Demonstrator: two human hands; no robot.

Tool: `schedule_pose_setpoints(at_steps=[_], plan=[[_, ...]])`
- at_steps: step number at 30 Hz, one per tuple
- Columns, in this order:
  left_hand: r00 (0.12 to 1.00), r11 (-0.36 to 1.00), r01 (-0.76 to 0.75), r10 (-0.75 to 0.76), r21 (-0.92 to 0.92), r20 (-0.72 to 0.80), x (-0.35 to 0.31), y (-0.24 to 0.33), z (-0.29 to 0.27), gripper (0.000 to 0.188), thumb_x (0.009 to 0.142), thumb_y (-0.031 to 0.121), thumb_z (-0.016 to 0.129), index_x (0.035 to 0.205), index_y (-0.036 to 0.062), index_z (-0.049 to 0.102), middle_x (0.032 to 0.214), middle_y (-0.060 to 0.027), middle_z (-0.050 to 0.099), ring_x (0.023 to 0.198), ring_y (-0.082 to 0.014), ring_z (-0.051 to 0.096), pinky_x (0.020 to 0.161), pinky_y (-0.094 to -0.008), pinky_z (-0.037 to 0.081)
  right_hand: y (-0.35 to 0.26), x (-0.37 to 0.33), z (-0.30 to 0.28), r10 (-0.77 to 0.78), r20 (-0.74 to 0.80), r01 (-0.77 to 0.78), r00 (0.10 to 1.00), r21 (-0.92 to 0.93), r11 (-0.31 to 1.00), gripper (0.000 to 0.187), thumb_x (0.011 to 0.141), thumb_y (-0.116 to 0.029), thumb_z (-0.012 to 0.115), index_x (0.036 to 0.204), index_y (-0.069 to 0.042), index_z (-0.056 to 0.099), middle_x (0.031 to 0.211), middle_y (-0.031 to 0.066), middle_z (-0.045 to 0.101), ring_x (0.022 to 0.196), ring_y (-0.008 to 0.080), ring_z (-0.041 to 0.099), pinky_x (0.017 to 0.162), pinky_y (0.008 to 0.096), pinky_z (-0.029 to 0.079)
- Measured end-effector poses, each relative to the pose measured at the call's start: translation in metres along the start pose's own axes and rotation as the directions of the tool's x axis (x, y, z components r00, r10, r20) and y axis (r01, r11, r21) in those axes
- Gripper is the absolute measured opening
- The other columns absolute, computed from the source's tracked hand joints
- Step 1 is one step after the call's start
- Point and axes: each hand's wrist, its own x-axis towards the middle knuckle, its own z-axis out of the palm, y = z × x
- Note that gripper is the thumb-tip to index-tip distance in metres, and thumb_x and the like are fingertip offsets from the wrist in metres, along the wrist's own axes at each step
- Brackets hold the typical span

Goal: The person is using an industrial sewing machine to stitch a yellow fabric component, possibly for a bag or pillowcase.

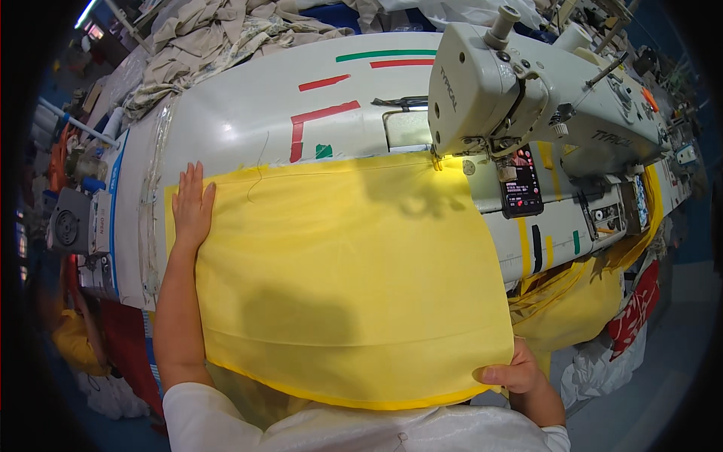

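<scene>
A large yellow fabric panel spreads over the machine table and hangs toward my body. Its far edge runs up to the needle area of a white sewing machine, where a small lamp lights the cloth. My left hand lies flat on the panel's far left corner, fingers stretched out. At the near right corner my right hand pinches the cloth's edge, thumb on top and fingers beneath. A loose dark thread trails across the far left part of the fabric.
A phone lies beside the needle area. More yellow cloth hangs at the right, near a red patterned cloth. Crumpled beige fabric is heaped beyond the table. At the left, a person in yellow is partly visible.
</scene>
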Motion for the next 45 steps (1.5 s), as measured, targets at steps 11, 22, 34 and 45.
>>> schedule_pose_setpoints(at_steps=[11, 22, 34, 45], plan=[[0.999, 0.974, -0.002, -0.007, -0.226, -0.040, -0.010, -0.048, 0.001, 0.051, 0.091, 0.031, 0.048, 0.137, 0.0117, 0.036, 0.144, -0.0124, 0.030, 0.134, -0.0260, 0.026, 0.107, -0.0419, 0.020, 0.124, 0.003, -0.052, 0.357, -0.282, -0.324, 0.890, 0.156, 0.933, 0.030, 0.089, -0.017, 0.058, 0.111, 0.003, 0.059, 0.109, 0.0081, 0.061, 0.096, 0.0131, 0.057, 0.087, 0.0278, 0.043], [0.988, 0.779, 0.150, -0.090, -0.608, 0.129, 0.047, -0.044, -0.034, 0.023, 0.085, 0.017, 0.060, 0.070, 0.0061, 0.048, 0.063, 0.0025, 0.049, 0.061, -0.0053, 0.043, 0.053, -0.0242, 0.036, 0.100, -0.006, -0.030, 0.370, -0.193, -0.297, 0.909, 0.323, 0.899, 0.029, 0.090, -0.015, 0.056, 0.114, 0.002, 0.058, 0.108, 0.0072, 0.062, 0.097, 0.0137, 0.057, 0.087, 0.0280, 0.044], [0.992, 0.906, 0.033, -0.080, -0.421, -0.093, 0.059, -0.056, 0.008, 0.031, 0.088, 0.027, 0.056, 0.073, 0.0004, 0.048, 0.065, -0.0120, 0.050, 0.059, -0.0208, 0.045, 0.058, -0.0340, 0.038, 0.116, 0.009, -0.026, 0.417, -0.181, -0.369, 0.891, 0.247, 0.896, 0.032, 0.089, -0.018, 0.059, 0.113, 0.001, 0.056, 0.108, 0.0053, 0.061, 0.095, 0.0095, 0.055, 0.085, 0.0256, 0.043], [0.960, 0.927, 0.009, -0.112, -0.375, -0.255, 0.049, -0.045, 0.009, 0.030, 0.088, 0.028, 0.056, 0.075, 0.0019, 0.049, 0.063, -0.0059, 0.047, 0.059, -0.0144, 0.041, 0.057, -0.0306, 0.036, 0.022, 0.084, 0.001, -0.659, -0.186, 0.103, 0.729, -0.922, 0.373, 0.014, 0.073, -0.008, 0.068, 0.077, -0.004, 0.056, 0.064, 0.0075, 0.050, 0.060, 0.0234, 0.051, 0.056, 0.0328, 0.038]])
